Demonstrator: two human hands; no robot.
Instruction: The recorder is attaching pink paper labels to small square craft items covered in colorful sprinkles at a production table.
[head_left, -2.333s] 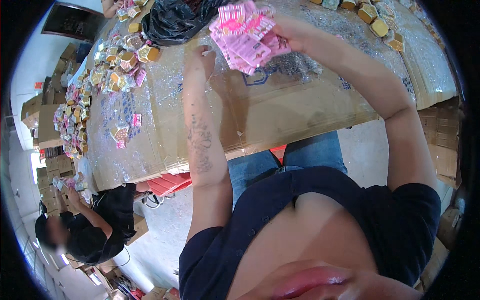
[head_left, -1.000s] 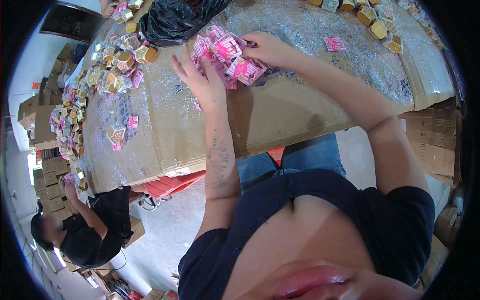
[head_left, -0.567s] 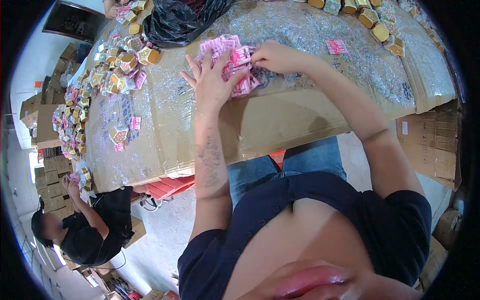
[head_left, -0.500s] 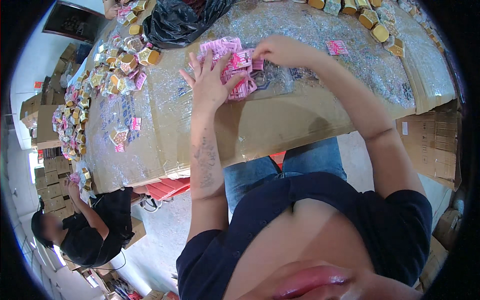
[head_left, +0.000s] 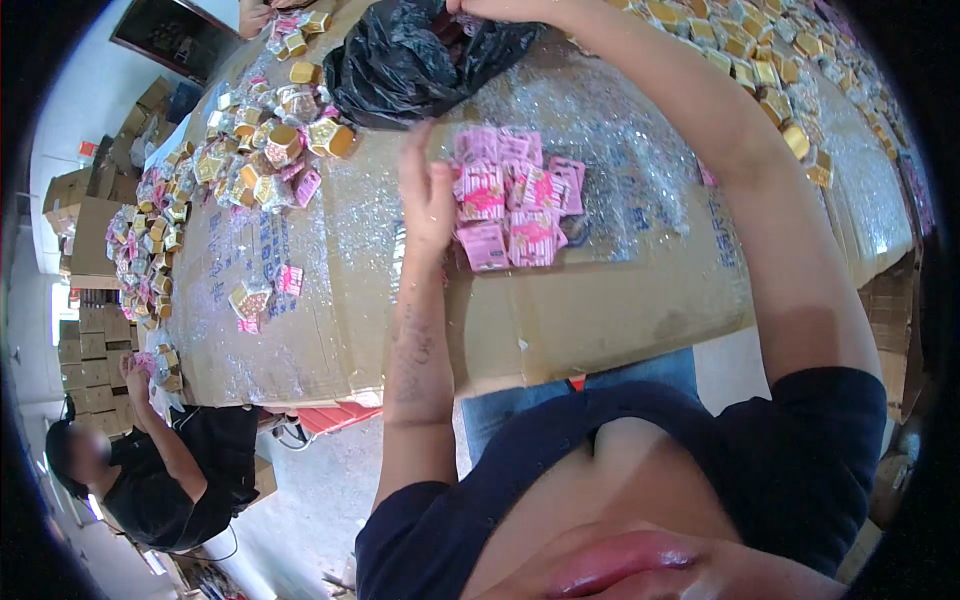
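Here, left hand (head_left: 428,195) rests spread, fingers loose, gripping nothing, on cardboard-covered table (head_left: 620,300), touching left edge of heap of small pink printed sachets (head_left: 515,205); heap lies just to its right. Right hand (head_left: 490,8) reaches far up at crumpled black plastic bag (head_left: 410,65); its fingers cut off by frame edge, grip cannot tell. Left hand much nearer heap.

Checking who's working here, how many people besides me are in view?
2: one in black seated at the table's lower left corner; another's hand at the top left edge. Others may be hidden.

The person wore a dark navy short-sleeved top (head_left: 800,450) and blue jeans (head_left: 560,395). Both forearms were bare; dark tattoo lettering (head_left: 412,350) ran below the left hand (head_left: 428,195).
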